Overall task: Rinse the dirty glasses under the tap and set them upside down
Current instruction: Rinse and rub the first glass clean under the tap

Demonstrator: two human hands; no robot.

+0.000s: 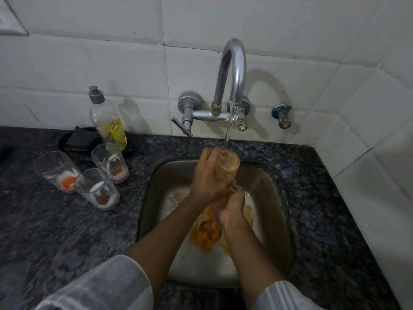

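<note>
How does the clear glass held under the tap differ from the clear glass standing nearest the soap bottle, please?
The held glass is over the steel sink, tilted under the running water, gripped by the left hand with the right hand at its base; the glass nearest the soap bottle stands upright and untouched on the counter. The held glass looks cloudy orange throughout; the other has residue only at its bottom. Both are tall tumblers.
</note>
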